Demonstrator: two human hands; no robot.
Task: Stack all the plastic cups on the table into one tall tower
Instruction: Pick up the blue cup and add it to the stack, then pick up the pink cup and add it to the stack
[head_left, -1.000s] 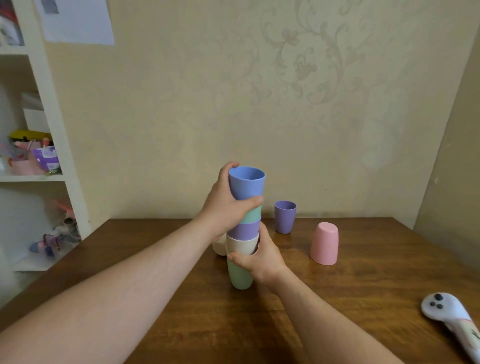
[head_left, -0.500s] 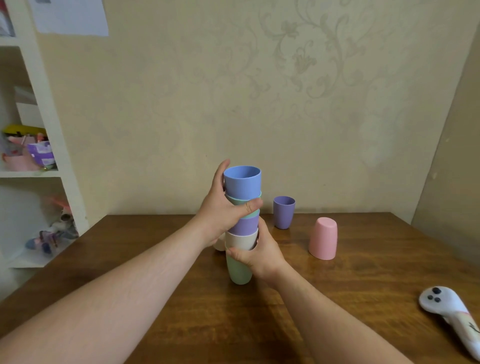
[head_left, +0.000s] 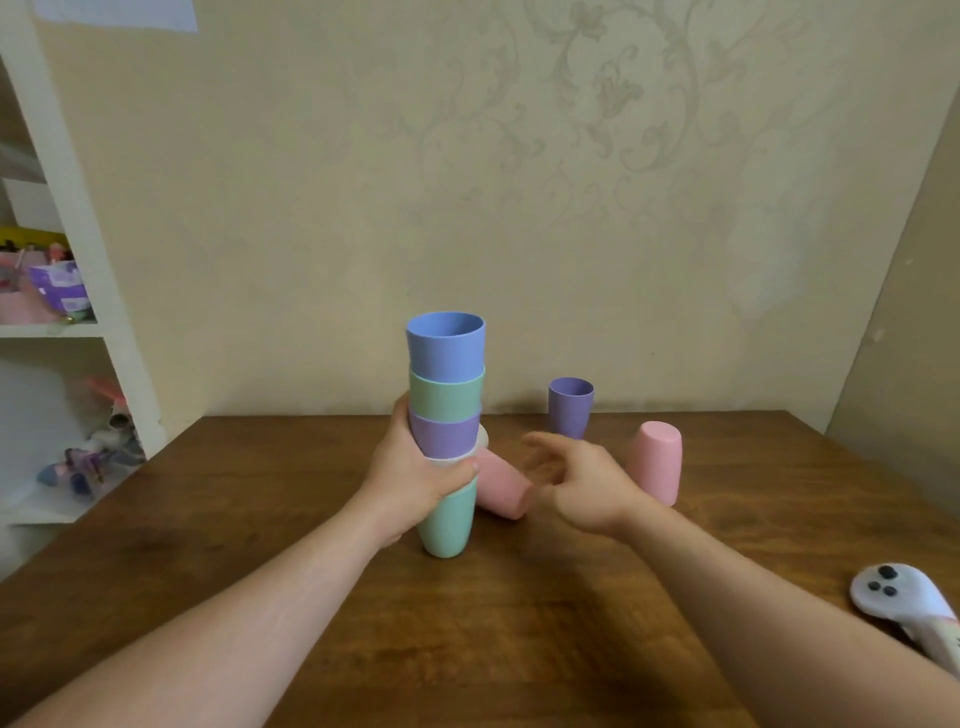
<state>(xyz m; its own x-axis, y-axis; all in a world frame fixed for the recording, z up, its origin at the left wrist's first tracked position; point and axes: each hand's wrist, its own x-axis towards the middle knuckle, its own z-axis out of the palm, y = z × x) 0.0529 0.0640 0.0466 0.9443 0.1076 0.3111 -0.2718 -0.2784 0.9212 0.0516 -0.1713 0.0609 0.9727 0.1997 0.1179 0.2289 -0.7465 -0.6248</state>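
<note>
Holding the cup tower (head_left: 445, 415) tight on the table (head_left: 519, 623) with the left hand (head_left: 415, 480), reaching the open, empty right hand (head_left: 584, 486) toward the tipped pink cup (head_left: 501, 488) to probably add next, then the far ones

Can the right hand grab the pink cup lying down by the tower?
Probably yes. The open right hand hovers just beside the tipped pink cup, with nothing between them; the left hand holds the tower.
</note>
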